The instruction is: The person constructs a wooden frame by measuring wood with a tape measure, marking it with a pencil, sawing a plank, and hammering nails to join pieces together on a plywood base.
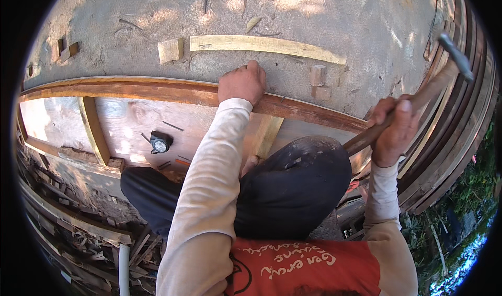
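My right hand (393, 131) is closed round the wooden handle of a hammer (426, 89). Its steel head is raised to the upper right, away from the wood. My left hand (243, 83) is curled over the far edge of a long reddish-brown wooden rail (157, 89); its fingertips are hidden. This rail is the far side of a frame backed with a pale plywood panel (123, 121), with a crosspiece (94, 129) at the left and another crosspiece (269, 134) beside my left forearm. A black tape measure (161, 141) lies on the panel among a few thin dark nail-like pieces.
Beyond the frame, a pale wood strip (266, 45) and small blocks (171, 50) lie on the concrete floor (314, 8). Long stacked boards (465, 118) run along the right. Scrap wood (78, 233) and a grey pipe (124, 270) are at the lower left. My bent knees overlap the frame.
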### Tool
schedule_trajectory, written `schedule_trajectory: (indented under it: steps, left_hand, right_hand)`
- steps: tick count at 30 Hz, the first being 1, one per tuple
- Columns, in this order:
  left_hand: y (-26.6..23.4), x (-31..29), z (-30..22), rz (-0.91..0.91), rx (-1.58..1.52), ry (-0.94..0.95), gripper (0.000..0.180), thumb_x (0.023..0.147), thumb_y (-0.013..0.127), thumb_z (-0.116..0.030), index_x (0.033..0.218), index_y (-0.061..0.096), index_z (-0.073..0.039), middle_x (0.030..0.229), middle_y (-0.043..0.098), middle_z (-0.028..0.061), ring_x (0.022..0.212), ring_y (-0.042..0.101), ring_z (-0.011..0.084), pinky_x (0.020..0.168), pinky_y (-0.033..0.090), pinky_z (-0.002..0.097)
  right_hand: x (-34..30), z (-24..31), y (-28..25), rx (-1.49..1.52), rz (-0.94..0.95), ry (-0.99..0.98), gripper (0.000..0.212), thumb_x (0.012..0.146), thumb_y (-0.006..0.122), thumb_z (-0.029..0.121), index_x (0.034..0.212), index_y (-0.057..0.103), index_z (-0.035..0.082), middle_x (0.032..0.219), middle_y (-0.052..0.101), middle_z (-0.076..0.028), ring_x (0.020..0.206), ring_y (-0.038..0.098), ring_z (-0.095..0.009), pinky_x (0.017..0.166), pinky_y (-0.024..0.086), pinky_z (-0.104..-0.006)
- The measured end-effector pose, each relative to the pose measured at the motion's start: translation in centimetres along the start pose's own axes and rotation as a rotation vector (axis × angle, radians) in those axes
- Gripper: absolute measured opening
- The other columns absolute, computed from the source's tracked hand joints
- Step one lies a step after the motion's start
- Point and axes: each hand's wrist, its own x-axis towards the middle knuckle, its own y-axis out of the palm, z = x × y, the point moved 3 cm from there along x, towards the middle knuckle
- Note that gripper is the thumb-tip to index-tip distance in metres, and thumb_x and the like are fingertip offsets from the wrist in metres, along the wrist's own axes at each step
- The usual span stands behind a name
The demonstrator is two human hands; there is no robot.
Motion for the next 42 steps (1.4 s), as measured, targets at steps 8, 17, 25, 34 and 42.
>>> schedule_trajectory:
  steps: [8, 17, 25, 34, 42]
  left_hand:
    - [0.2, -0.4, 1.2, -0.006, 0.015, -0.038, 0.033, 0.099, 0.047, -0.037, 0.094, 0.063, -0.009, 0.087, 0.073, 0.0193, 0.082, 0.071, 0.0394, 0.077, 0.055, 0.0529]
    - [-0.2, 0.0, -0.4, -0.028, 0.013, 0.035, 0.031, 0.099, 0.049, -0.036, 0.094, 0.063, -0.009, 0.086, 0.074, 0.0176, 0.081, 0.073, 0.0363, 0.076, 0.057, 0.0493]
    - [0.2, -0.6, 0.3, 0.004, 0.011, -0.004, 0.031, 0.099, 0.049, -0.037, 0.095, 0.063, -0.009, 0.087, 0.074, 0.0177, 0.082, 0.073, 0.0360, 0.078, 0.057, 0.0490]
    - [0.4, -1.2, 0.5, -0.004, 0.026, 0.019, 0.031, 0.098, 0.050, -0.036, 0.093, 0.063, -0.009, 0.084, 0.074, 0.0180, 0.080, 0.073, 0.0359, 0.078, 0.057, 0.0488]
    - [0.0, 0.0, -0.4, -0.070, 0.010, 0.044, 0.029, 0.097, 0.052, -0.035, 0.091, 0.064, -0.009, 0.081, 0.073, 0.0173, 0.077, 0.072, 0.0361, 0.075, 0.057, 0.0498]
  right_hand:
    - [2.5, 2.8, -1.4, -0.039, 0.125, 0.197, 0.031, 0.105, 0.052, 0.036, 0.108, 0.056, 0.006, 0.066, 0.051, -0.003, 0.052, 0.046, -0.008, 0.047, 0.038, -0.0224]
    - [-4.0, -8.9, -0.3, -0.097, 0.359, 0.471, 0.025, 0.105, 0.053, 0.030, 0.106, 0.055, 0.005, 0.070, 0.050, -0.002, 0.060, 0.049, -0.010, 0.055, 0.042, -0.0252]
    - [5.1, 3.1, -2.5, 0.384, -0.243, -0.178, 0.035, 0.105, 0.048, 0.036, 0.111, 0.055, 0.003, 0.066, 0.051, -0.003, 0.054, 0.048, -0.010, 0.053, 0.041, -0.0236]
    - [1.0, -1.2, 1.2, -0.042, 0.399, 0.507, 0.030, 0.105, 0.052, 0.033, 0.107, 0.055, 0.003, 0.067, 0.050, -0.001, 0.053, 0.045, -0.008, 0.052, 0.038, -0.0191]
    - [-4.5, -12.4, 0.7, -0.251, 0.283, -0.010, 0.025, 0.106, 0.051, 0.032, 0.107, 0.052, 0.008, 0.068, 0.053, -0.003, 0.063, 0.054, -0.010, 0.058, 0.043, -0.0226]
